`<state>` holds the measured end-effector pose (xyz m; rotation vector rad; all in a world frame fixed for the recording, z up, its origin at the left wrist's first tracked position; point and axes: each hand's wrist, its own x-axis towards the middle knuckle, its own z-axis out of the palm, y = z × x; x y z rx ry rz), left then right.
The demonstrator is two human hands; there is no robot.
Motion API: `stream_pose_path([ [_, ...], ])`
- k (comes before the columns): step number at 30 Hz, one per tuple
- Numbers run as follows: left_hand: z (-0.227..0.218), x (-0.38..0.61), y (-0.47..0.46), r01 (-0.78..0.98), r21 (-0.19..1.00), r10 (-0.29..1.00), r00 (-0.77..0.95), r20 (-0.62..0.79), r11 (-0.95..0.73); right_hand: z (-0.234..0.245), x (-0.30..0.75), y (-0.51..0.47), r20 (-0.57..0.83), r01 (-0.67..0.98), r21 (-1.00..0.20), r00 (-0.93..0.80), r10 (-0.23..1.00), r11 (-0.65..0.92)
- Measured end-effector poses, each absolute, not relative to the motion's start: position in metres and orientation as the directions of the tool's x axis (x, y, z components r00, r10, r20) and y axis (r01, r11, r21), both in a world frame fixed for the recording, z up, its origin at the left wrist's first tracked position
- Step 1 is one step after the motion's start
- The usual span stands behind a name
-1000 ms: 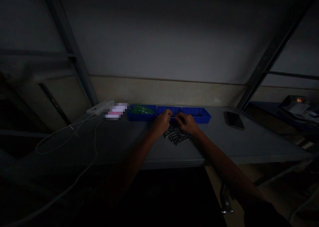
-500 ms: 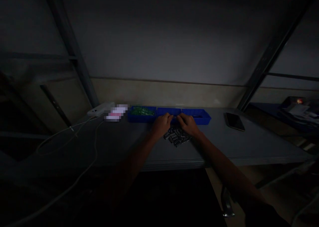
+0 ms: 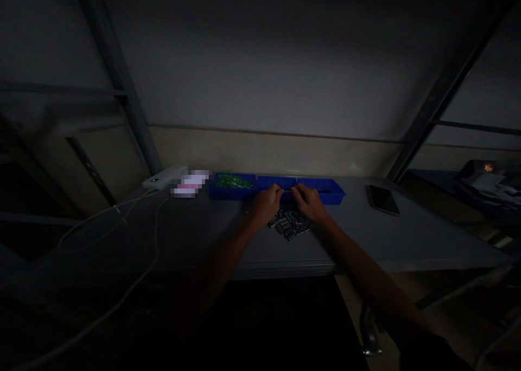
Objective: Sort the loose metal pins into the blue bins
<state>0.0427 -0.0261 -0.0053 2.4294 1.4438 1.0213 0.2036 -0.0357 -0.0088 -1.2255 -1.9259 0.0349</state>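
In dim light, my left hand (image 3: 266,203) and my right hand (image 3: 308,201) are close together above a small heap of dark metal parts (image 3: 290,224) on the grey table (image 3: 195,235). Both hands have their fingers curled in, fingertips almost meeting just in front of the blue divided tray (image 3: 325,190). What the fingers hold is too small and dark to make out. The tray's left compartment holds green pieces (image 3: 232,181).
A dark phone (image 3: 382,199) lies on the table to the right. At the back left sit a white power adapter (image 3: 163,176) with cables (image 3: 122,213) trailing over the table's left side and a blurred pink-white packet (image 3: 189,183). Slanted metal frame posts rise on both sides.
Both hands have stayed over the heap of parts, drawing slightly closer to each other and a little lower toward the tray's front wall. Nothing else on the table has moved.
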Motion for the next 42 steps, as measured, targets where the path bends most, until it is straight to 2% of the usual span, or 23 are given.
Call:
stream_pose_path([
  [4,-0.002,0.043,-0.029,0.746,0.428,0.833,0.303,0.463,-0.510,-0.008,0.204,-0.037,0.638,0.707,-0.445,-0.180,0.749,0.549],
  [15,-0.003,0.042,-0.030,0.684,0.440,0.775,0.302,0.556,-0.582,-0.008,0.208,-0.032,0.685,0.805,-0.344,-0.137,0.716,0.483],
  [18,-0.004,0.042,-0.030,0.715,0.429,0.807,0.328,0.491,-0.552,-0.006,0.223,-0.027,0.699,0.861,-0.399,0.063,0.712,0.315],
  [21,-0.006,0.044,-0.034,0.745,0.388,0.835,0.425,0.350,-0.542,-0.005,0.243,-0.024,0.688,0.849,-0.519,0.347,0.638,0.098],
  [23,-0.008,0.046,-0.037,0.776,0.345,0.848,0.461,0.262,-0.528,-0.006,0.252,-0.023,0.660,0.807,-0.590,0.464,0.591,0.025],
  [25,-0.010,0.048,-0.040,0.813,0.297,0.865,0.451,0.220,-0.500,-0.007,0.255,-0.022,0.641,0.776,-0.630,0.507,0.576,0.018],
  [28,-0.008,0.050,-0.040,0.850,0.252,0.885,0.427,0.187,-0.463,-0.009,0.248,-0.022,0.646,0.773,-0.631,0.475,0.597,0.068],
  [35,0.015,0.056,-0.032,0.872,0.145,0.884,0.463,0.062,-0.467,-0.009,0.230,-0.025,0.645,0.817,-0.539,0.245,0.723,0.204],
  [42,0.020,0.071,-0.022,0.865,0.116,0.871,0.491,0.012,-0.489,-0.008,0.222,-0.029,0.641,0.829,-0.494,0.144,0.754,0.262],
])
